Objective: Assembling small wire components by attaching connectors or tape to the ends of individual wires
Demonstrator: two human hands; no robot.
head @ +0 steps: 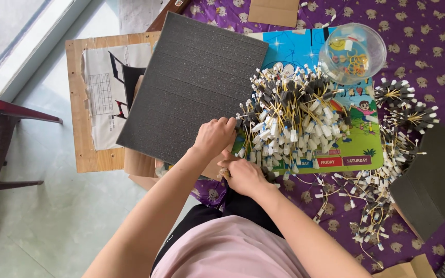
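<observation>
- The left hand [213, 136] rests curled on the near right corner of the foam sheet [194, 82], fingertips touching the pile of bundles [292, 121].
- The right hand [243, 176] lies just below it, fingers drawn together, seemingly pinching something small; what it is I cannot tell.
- The foam sheet lies flat to the left of both hands, its long axis running away from the person, tilted slightly right.
- The bundles lie on a picture board [359, 149], right of the hands.
- A clear bowl [352, 52] sits beyond.
</observation>
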